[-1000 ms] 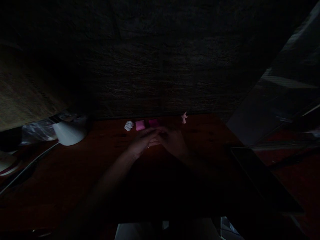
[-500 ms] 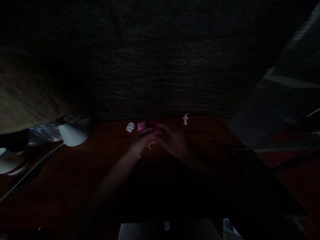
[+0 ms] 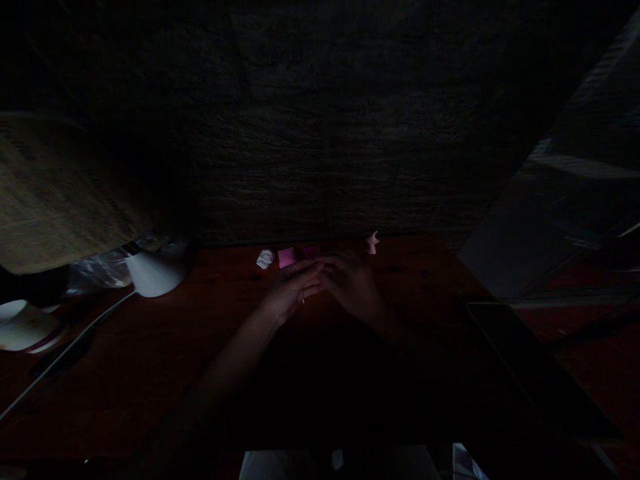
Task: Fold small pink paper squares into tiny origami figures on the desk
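Note:
In dim light my left hand (image 3: 289, 293) and my right hand (image 3: 354, 285) meet over the table, fingertips touching. Both are closed, fingers bent and pressed together; whatever sits between them is hidden or too small to name. A tiny pale bit (image 3: 303, 301) shows under the left fingers. Just beyond the hands lie a crumpled white lump (image 3: 265, 259), a pink square piece (image 3: 287, 257) and a magenta piece (image 3: 311, 251), partly covered by my fingers. Farther right, a small pale pink pointed figure (image 3: 373, 243) stands near the wall.
On the left of the wooden table (image 3: 165, 347) are a white cone-shaped object (image 3: 155, 273), a pale cable (image 3: 70, 353), a white cup (image 3: 27, 325) and a cardboard box (image 3: 60, 193). A dark flat slab (image 3: 535, 367) lies right. A dark textured wall (image 3: 320, 147) rises behind.
The view has shifted a little, so everything on the table appears slightly farther right and lower. My right fingertips shifted slightly against the left ones; both hands stay together.

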{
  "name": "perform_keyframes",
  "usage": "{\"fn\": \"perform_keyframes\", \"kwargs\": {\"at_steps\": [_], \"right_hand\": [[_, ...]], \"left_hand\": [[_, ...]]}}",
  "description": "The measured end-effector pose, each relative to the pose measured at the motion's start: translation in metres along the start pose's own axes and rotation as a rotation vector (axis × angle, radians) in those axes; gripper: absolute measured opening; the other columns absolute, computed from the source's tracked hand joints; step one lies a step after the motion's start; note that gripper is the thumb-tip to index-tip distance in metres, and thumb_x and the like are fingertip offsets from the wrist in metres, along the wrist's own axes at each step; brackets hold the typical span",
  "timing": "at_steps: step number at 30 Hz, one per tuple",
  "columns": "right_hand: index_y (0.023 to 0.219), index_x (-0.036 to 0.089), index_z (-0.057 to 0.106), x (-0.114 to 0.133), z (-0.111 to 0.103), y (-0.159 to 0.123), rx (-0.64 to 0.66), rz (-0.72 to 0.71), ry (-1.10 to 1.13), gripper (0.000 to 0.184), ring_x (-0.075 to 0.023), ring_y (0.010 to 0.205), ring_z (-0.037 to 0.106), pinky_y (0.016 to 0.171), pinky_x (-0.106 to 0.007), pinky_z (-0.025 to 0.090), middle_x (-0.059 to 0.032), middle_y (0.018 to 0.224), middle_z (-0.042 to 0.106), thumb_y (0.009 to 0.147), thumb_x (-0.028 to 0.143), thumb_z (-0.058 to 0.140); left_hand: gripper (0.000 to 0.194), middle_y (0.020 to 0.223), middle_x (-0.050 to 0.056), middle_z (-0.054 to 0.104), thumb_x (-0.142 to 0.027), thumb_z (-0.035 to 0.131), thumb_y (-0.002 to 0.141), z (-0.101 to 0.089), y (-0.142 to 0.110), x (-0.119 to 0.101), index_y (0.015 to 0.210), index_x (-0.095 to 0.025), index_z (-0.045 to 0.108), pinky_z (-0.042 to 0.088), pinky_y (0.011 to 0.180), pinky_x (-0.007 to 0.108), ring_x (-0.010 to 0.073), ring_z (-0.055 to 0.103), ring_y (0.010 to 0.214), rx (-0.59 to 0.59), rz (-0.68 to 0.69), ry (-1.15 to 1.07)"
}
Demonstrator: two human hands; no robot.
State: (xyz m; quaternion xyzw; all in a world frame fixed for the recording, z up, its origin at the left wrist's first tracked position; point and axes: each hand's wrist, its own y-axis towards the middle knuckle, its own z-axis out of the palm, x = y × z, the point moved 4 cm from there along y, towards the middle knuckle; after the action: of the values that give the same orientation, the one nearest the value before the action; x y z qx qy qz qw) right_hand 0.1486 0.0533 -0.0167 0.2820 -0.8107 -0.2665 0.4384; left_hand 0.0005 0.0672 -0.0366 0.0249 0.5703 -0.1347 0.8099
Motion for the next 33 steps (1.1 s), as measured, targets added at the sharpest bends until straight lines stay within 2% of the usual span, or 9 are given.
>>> {"fn": "perform_keyframes", "kwargs": {"at_steps": [8, 11, 14, 20, 24, 27, 33], "right_hand": [[0.117, 0.026, 0.075, 0.0045, -0.0047, 0.0000, -0.063, -0.023, 0.024, 0.026, -0.0264, 0.110, 0.070, 0.095, -0.043, 0.054, -0.0073, 0.118, 0.078, 0.093, 0.018, 0.069], [0.109, 0.028, 0.077, 0.0028, -0.0036, 0.0004, -0.010, 0.021, 0.011, 0.020, -0.0255, 0.103, 0.071, 0.091, -0.042, 0.055, -0.0051, 0.109, 0.079, 0.093, 0.020, 0.070], [0.105, 0.027, 0.077, 0.0003, -0.0047, 0.0007, -0.026, 0.045, 0.037, 0.015, -0.0246, 0.102, 0.072, 0.091, -0.041, 0.055, -0.0054, 0.106, 0.079, 0.095, 0.023, 0.067], [0.105, 0.025, 0.077, -0.0048, -0.0022, 0.0004, -0.019, 0.111, 0.200, 0.016, -0.0223, 0.101, 0.073, 0.090, -0.038, 0.057, -0.0065, 0.108, 0.079, 0.098, 0.029, 0.063], [0.114, 0.027, 0.076, -0.0023, -0.0009, -0.0001, 0.003, 0.085, 0.284, 0.021, -0.0219, 0.107, 0.073, 0.094, -0.037, 0.057, -0.0063, 0.116, 0.078, 0.095, 0.030, 0.069], [0.110, 0.028, 0.078, -0.0003, -0.0009, 0.0004, 0.036, 0.066, 0.304, 0.018, -0.0209, 0.100, 0.073, 0.089, -0.035, 0.058, -0.0048, 0.110, 0.078, 0.094, 0.029, 0.069], [0.111, 0.028, 0.079, -0.0031, -0.0021, 0.0013, 0.081, 0.119, 0.331, 0.021, -0.0210, 0.096, 0.074, 0.088, -0.036, 0.059, -0.0031, 0.106, 0.079, 0.094, 0.033, 0.068]], "left_hand": [[0.030, 0.096, 0.007, 0.081, -0.035, 0.093, 0.071, 0.0026, -0.0042, -0.0085, 0.090, -0.017, 0.079, 0.059, 0.078, 0.025, 0.0152, 0.074, 0.084, -0.009, 0.107, 0.060], [0.030, 0.088, 0.006, 0.080, -0.040, 0.090, 0.076, 0.0026, -0.0038, -0.0081, 0.089, -0.015, 0.078, 0.059, 0.077, 0.026, 0.0148, 0.074, 0.079, -0.023, 0.068, 0.088], [0.032, 0.083, 0.006, 0.078, -0.044, 0.086, 0.081, 0.0036, -0.0024, -0.0056, 0.088, -0.014, 0.075, 0.060, 0.075, 0.026, 0.0153, 0.074, 0.075, -0.017, -0.010, 0.028], [0.016, 0.088, 0.005, 0.079, -0.032, 0.079, 0.090, 0.0068, -0.0034, -0.0012, 0.090, -0.017, 0.074, 0.060, 0.076, 0.026, 0.0153, 0.075, 0.079, 0.004, -0.149, -0.090], [0.017, 0.092, 0.005, 0.079, -0.033, 0.079, 0.091, 0.0087, -0.0044, -0.0039, 0.089, -0.016, 0.075, 0.058, 0.075, 0.023, 0.0133, 0.074, 0.082, 0.032, -0.116, -0.110], [0.024, 0.088, 0.005, 0.079, -0.038, 0.082, 0.087, 0.0094, -0.0047, -0.0045, 0.083, -0.016, 0.074, 0.058, 0.075, 0.022, 0.0133, 0.074, 0.080, 0.038, -0.089, -0.091], [0.016, 0.092, 0.004, 0.080, -0.030, 0.084, 0.084, 0.0076, -0.0065, -0.0043, 0.085, -0.016, 0.077, 0.056, 0.075, 0.022, 0.0120, 0.072, 0.080, 0.041, -0.057, -0.099]]}}
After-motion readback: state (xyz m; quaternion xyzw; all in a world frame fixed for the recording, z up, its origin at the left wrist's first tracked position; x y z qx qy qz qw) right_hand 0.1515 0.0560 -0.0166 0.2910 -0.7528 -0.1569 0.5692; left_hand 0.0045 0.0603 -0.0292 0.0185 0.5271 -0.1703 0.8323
